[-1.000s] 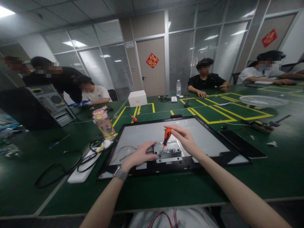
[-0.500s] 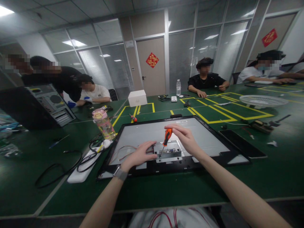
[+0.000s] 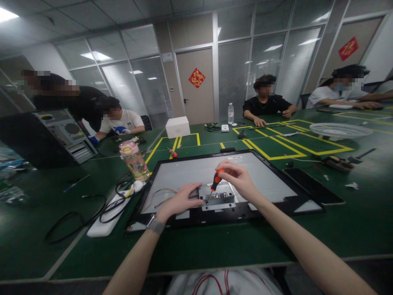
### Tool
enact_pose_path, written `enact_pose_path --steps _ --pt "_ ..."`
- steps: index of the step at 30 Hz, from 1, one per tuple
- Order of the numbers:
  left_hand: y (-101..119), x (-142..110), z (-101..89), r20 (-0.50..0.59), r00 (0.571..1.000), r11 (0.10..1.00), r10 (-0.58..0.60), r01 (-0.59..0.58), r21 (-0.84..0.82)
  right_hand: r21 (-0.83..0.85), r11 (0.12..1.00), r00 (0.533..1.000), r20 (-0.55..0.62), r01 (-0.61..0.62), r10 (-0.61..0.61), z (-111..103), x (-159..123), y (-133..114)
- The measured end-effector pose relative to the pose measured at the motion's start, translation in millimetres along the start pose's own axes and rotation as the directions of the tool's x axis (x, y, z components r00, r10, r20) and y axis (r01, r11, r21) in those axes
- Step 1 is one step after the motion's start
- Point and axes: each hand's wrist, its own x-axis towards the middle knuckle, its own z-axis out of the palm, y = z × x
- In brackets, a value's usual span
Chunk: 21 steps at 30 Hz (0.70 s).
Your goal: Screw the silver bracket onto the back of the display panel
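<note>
A flat screen panel (image 3: 178, 170) with a grey back and black frame lies on the green table. Near its front edge sits a metal bracket (image 3: 231, 198) with a connector board. My right hand (image 3: 238, 176) grips the orange and black handle of a screwdriver (image 3: 215, 180) between thumb and fingers. The screwdriver leans slightly, its tip at the bracket's left front corner; any screw there is too small to make out. My left hand (image 3: 183, 200) lies with fingers outstretched and thumb apart at the bracket's left side, over thin wires (image 3: 158, 196).
Left of the panel are a white power strip (image 3: 106, 223), black cables and a pink-lidded bottle (image 3: 134, 160). Behind it lies a second screwdriver (image 3: 172, 153); a black phone-like slab (image 3: 313, 186) is at right. A computer tower (image 3: 72, 133) stands far left. Several people sit or lean around the table.
My right hand has shifted from the top of the screwdriver handle to a pinch around its side. My left hand stays put. At far left, a person's gloved hands have moved.
</note>
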Motion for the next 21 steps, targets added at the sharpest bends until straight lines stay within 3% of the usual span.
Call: enact_pose_path --steps 9,21 --pt "-0.7 0.1 0.4 -0.001 1.0 1.0 -0.003 0.003 0.005 0.047 0.997 0.997 0.05 -0.068 0.066 -1.9 0.5 0.3" --pt "-1.5 0.5 0.5 -0.004 1.0 1.0 0.014 -0.014 0.024 0.035 0.999 0.997 0.069 -0.024 0.022 -3.2 1.0 1.4"
